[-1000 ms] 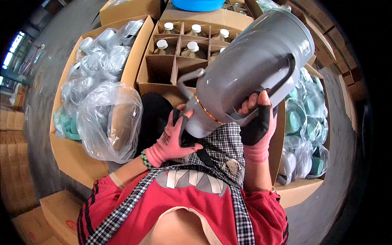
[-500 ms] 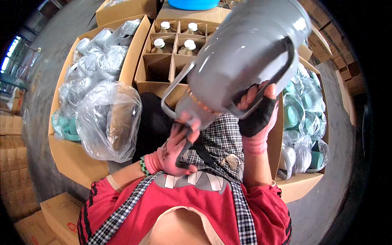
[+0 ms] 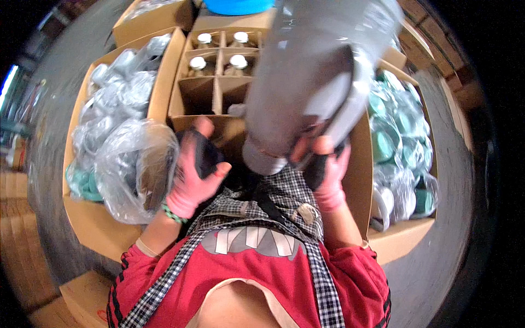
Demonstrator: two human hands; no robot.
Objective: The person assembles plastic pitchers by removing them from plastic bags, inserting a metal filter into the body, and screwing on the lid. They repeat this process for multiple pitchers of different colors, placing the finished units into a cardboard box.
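A large grey jug (image 3: 306,87) with a side handle tilts in front of me, its narrow neck end toward my lap. My right hand (image 3: 328,172), in a pink and black glove with bare fingertips, is wrapped round the handle's lower part. Apart from the jug, my left hand (image 3: 194,169) is raised with thumb and fingers spread, holding nothing. Just beyond it stands a divided cardboard box (image 3: 213,112) with several white-capped bottles (image 3: 237,63) in its cells. The jug is blurred by motion and hides that box's right part.
At left, an open carton (image 3: 167,82) holds bagged grey and green plastic parts (image 3: 112,90); a clear plastic bag (image 3: 136,169) bulges over its near side. Bagged mint-green parts (image 3: 402,145) fill a carton at right. A blue object (image 3: 238,5) sits at the far edge, a box (image 3: 87,295) lower left.
My left hand has let go of the jug's neck end and moved left, its fingers spreading. The jug, still in my right hand, has swung more upright and shifted slightly left.
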